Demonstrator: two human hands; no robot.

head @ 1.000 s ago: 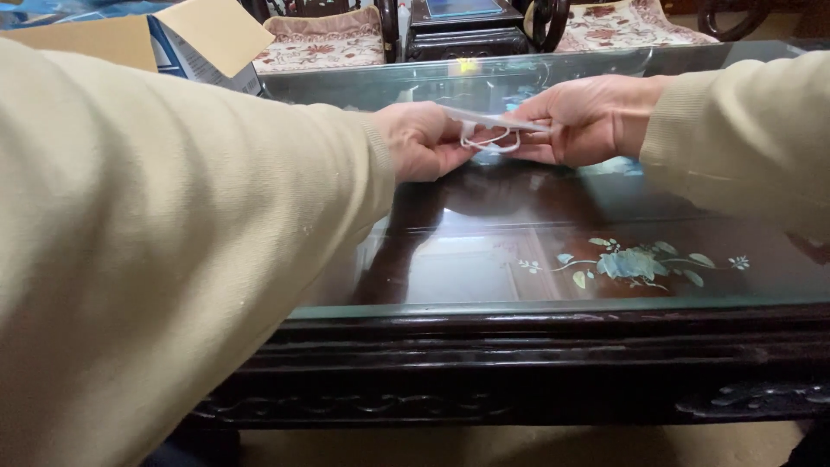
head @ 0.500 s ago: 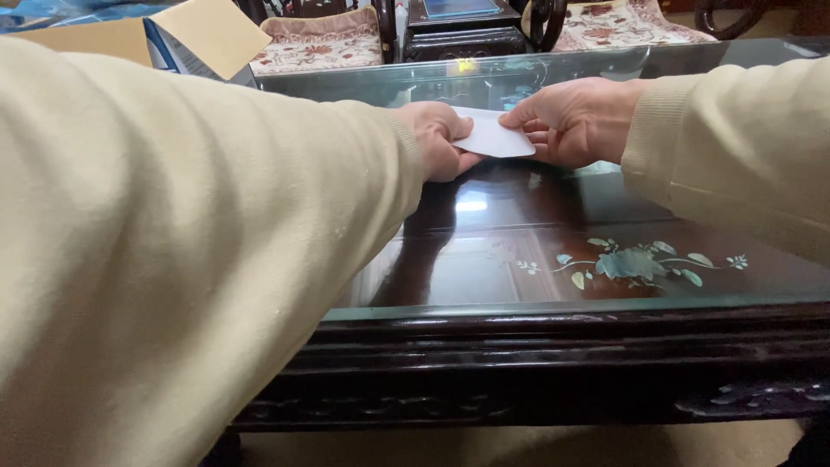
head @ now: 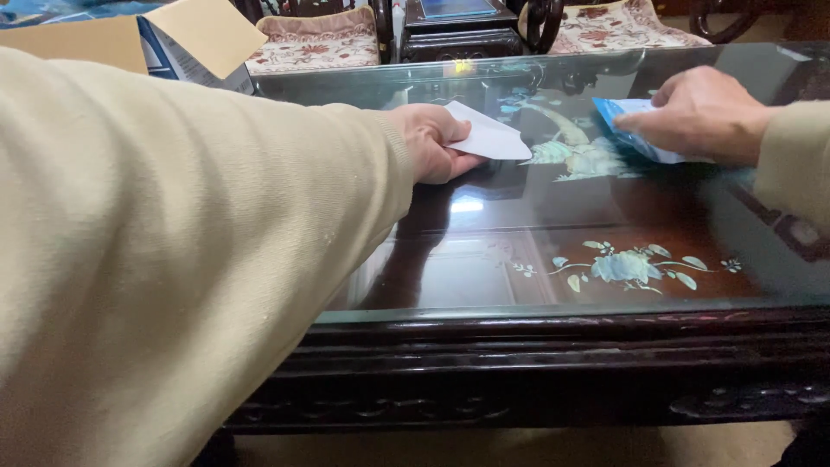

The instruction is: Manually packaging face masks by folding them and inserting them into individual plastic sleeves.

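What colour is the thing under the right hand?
Light blue packet, under the right hand, head view.

Both arms wore long sleeves of a cream, fine-knit sweater — soft and slightly fuzzy, with ribbed cuffs at the wrists. The left hand (head: 432,138) and right hand (head: 705,112) were bare — no rings or gloves showed.

Dark glass-topped table (head: 536,346), cushioned chairs (head: 316,39)

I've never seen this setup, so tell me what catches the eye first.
A cream sleeve fills the left foreground, and its left hand holds a folded white mask over the glass-topped dark table. At right, the right hand rests on a blue packet. Pale floral inlay glows under the glass.
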